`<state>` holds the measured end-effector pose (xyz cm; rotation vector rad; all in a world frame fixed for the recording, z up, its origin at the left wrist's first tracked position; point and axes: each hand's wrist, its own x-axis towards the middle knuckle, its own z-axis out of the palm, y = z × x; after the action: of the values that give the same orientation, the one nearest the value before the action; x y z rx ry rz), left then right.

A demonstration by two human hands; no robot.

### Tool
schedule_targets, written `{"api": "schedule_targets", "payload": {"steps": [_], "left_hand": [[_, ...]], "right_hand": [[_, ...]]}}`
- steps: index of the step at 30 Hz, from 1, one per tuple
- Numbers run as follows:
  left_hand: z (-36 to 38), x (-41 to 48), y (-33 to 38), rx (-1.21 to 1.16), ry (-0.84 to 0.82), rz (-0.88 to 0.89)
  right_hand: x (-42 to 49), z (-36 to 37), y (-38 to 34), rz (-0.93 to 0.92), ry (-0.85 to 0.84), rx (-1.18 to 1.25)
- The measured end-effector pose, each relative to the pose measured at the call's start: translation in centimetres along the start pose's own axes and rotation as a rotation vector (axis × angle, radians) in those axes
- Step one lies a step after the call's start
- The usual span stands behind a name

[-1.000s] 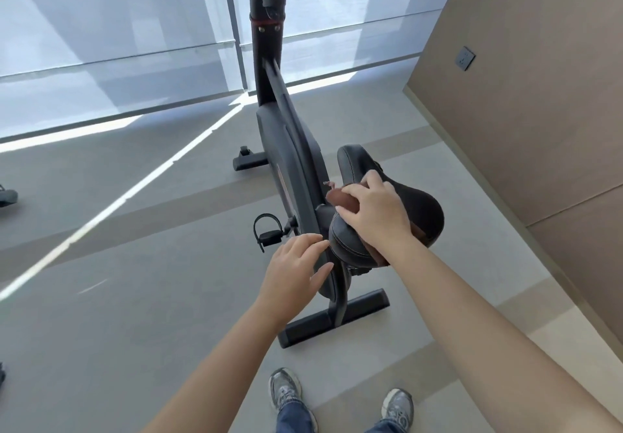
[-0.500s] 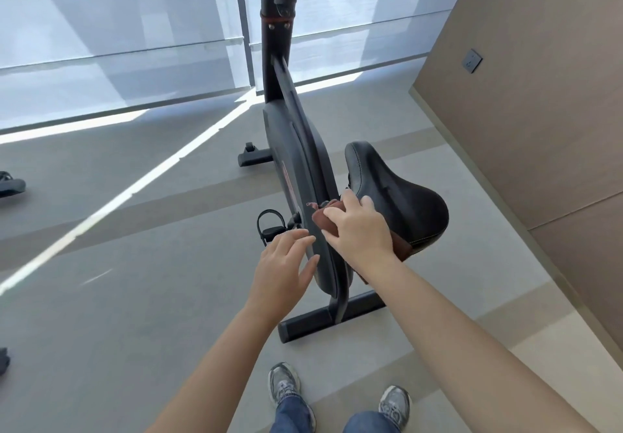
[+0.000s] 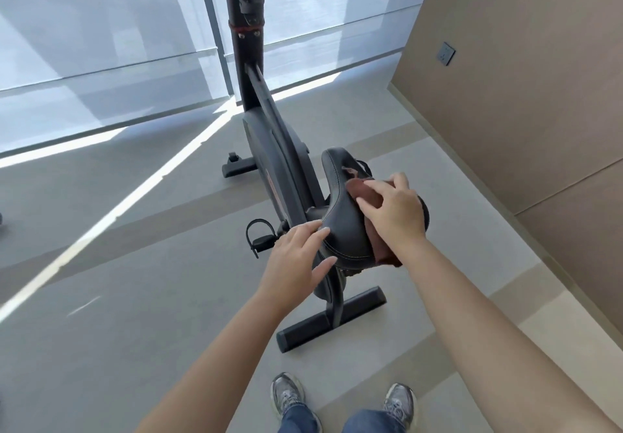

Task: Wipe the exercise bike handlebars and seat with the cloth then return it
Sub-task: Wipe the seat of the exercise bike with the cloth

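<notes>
On seat (image 3: 340, 216): right hand (image 3: 394, 216) pressing cloth (image 3: 362, 193), seemingly flat

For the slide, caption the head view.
Right hand wipes bike seat with brown cloth; left hand steadies it.

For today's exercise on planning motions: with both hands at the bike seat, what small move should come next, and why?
Probably drag the right hand and brown cloth forward toward the seat nose: the cloth covers only the right rear, while the left hand rests against the seat's left edge.
</notes>
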<state>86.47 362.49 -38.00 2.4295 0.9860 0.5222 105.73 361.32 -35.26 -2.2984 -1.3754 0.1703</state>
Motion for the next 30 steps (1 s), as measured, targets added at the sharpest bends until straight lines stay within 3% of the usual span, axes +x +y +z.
{"api": "schedule_targets", "payload": {"steps": [4,9,20,23,30], "left_hand": [[0.5,2.7,0.1,0.028,-0.12,0.025],[0.9,4.4,-0.8,-0.084,-0.249,-0.037],[1.3,5.2,-1.5,0.022,-0.272,0.048],[1.3,5.0,-1.3,0.008,-0.273,0.039],[1.2,5.0,-1.3,-0.008,-0.269,0.023]], "right_hand": [[1.2,-0.1,0.2,0.033,-0.064,-0.027],[-3.8,-0.9,1.8,-0.017,0.016,0.016],[6.7,2.6,-1.7,-0.081,-0.06,-0.029],[4.4,1.6,-0.4,-0.069,-0.109,-0.004],[-1.6,-0.1,1.7,-0.037,-0.021,-0.032]]}}
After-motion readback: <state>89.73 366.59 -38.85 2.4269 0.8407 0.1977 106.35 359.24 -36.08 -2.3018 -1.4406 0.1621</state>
